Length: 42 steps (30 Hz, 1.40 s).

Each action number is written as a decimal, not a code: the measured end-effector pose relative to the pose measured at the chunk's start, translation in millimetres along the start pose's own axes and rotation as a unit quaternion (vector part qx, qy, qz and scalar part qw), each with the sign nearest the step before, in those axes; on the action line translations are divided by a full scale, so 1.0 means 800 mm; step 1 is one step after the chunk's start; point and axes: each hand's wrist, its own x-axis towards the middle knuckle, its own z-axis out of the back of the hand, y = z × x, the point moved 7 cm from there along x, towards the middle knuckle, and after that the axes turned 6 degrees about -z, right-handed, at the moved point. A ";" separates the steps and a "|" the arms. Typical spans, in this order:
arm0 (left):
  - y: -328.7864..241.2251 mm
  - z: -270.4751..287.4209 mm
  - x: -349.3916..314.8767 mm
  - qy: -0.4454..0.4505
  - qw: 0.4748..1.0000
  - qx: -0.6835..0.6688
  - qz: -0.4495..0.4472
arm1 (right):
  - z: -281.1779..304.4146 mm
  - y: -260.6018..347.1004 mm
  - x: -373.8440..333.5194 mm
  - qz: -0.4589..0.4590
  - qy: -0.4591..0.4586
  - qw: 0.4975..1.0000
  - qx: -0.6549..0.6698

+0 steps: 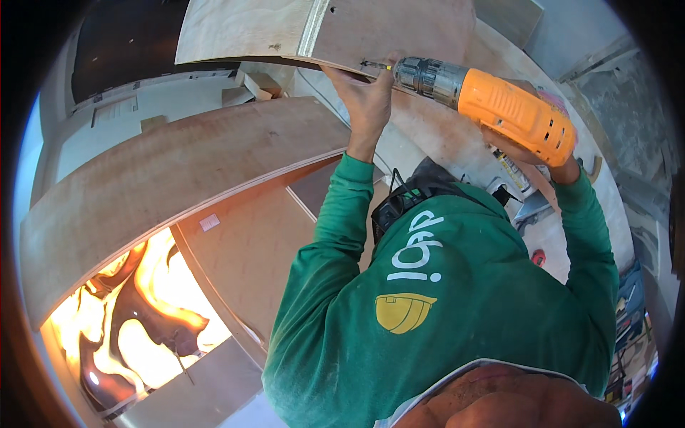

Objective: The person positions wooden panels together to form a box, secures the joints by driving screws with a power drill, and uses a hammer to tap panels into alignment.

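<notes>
My right hand (517,148) is wrapped round the handle of an orange power drill (515,110), which lies level and points left. Its dark chuck (430,77) carries a thin bit (377,65), whose tip meets the face of a wooden board (399,30) close to the lower edge. A screw at the tip is too small to make out. My left hand (369,100) grips that lower edge from below, thumb up beside the bit. Its other fingers are partly hidden by the board. A pale strip of edge (312,28) joins the board to another panel (239,30) on the left.
A long curved wooden panel (178,153) runs across the left, above a brown board (250,228) and a brightly lit patterned panel (135,321). A tube (515,171) and a small red tool (539,257) lie at the right. Wood offcuts (260,85) sit behind.
</notes>
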 end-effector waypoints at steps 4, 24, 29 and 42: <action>0.002 -0.001 0.002 -0.011 1.000 -0.010 -0.013 | 0.000 0.008 0.006 0.010 0.027 1.000 -0.009; -0.002 -0.004 0.005 -0.014 1.000 -0.027 -0.007 | -0.004 -0.023 0.037 -0.041 0.087 0.990 0.099; 0.008 0.005 -0.001 -0.013 0.999 -0.006 -0.029 | 0.017 0.017 0.072 -0.022 0.145 0.985 0.092; 0.014 0.036 0.008 0.078 0.987 -0.127 0.058 | 0.021 0.014 -0.084 -0.353 -0.043 0.932 0.074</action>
